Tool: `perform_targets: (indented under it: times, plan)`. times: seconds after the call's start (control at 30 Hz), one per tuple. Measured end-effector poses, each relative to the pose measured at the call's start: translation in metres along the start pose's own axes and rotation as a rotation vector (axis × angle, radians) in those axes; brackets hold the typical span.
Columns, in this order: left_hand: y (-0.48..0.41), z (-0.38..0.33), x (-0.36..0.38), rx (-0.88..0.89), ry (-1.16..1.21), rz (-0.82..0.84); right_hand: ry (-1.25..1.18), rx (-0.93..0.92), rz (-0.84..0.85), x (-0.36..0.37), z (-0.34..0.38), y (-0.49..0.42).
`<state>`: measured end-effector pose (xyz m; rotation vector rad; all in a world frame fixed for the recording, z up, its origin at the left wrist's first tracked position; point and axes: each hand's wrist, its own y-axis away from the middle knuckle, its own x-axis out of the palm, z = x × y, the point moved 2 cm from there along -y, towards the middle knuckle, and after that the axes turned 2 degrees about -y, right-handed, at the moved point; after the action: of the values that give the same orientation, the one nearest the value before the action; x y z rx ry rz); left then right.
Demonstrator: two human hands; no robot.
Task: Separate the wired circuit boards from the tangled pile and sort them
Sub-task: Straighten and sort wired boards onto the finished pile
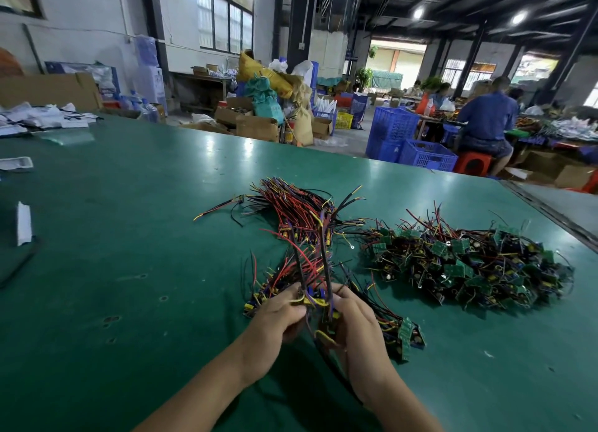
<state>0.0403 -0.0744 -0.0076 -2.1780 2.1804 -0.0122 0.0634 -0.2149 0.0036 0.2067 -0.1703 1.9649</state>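
left hand: forearm in from the bottom edge, raised off the table, fingers curled, pinching the held boards
right hand: close beside the left, back to camera, fingers curled round the same cluster's wires
held boards: between both hands, dark wires running up and away
small board cluster: on the table, just right of the right hand
wire bundle: red, black and yellow leads fanned out beyond the hands
tangled pile: green boards and wires, right of the bundle, apart from the hands
blue crates: on the floor past the table edge
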Motion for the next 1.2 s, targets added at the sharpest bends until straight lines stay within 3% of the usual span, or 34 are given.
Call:
perform_targets:
  times: [0.2, 0.37, 0.6, 0.7, 0.77, 0.93, 1.07, 1.2]
  plan:
    - [-0.001, -0.003, 0.0, 0.026, -0.136, -0.114, 0.02, -0.102, -0.032, 0.001, 0.003, 0.002]
    - [-0.002, -0.005, -0.004, 0.181, -0.437, -0.045, 0.156, -0.198, -0.069, -0.004, 0.001, -0.003]
    - [-0.011, -0.004, -0.002, -0.033, 0.096, -0.228, 0.029, -0.203, -0.131, -0.013, 0.004, -0.012]
    - [-0.014, -0.009, -0.013, 0.052, 0.127, -0.354, 0.035, -0.26, -0.248, -0.03, 0.015, -0.019]
    - [-0.013, -0.011, -0.017, 0.117, 0.05, -0.387, 0.228, -0.265, -0.281, -0.045, 0.024, -0.02]
    - [-0.014, -0.007, -0.018, 0.128, -0.082, -0.398, 1.093, -0.304, -0.323, -0.074, 0.037, -0.02]
    - [-0.012, -0.01, -0.014, 0.091, -0.06, -0.32, 1.554, -0.085, -0.237, -0.083, 0.033, -0.021]
    - [-0.008, -0.014, -0.011, 0.073, -0.048, -0.257, 1.778, 0.189, -0.105, -0.083, 0.016, -0.019]
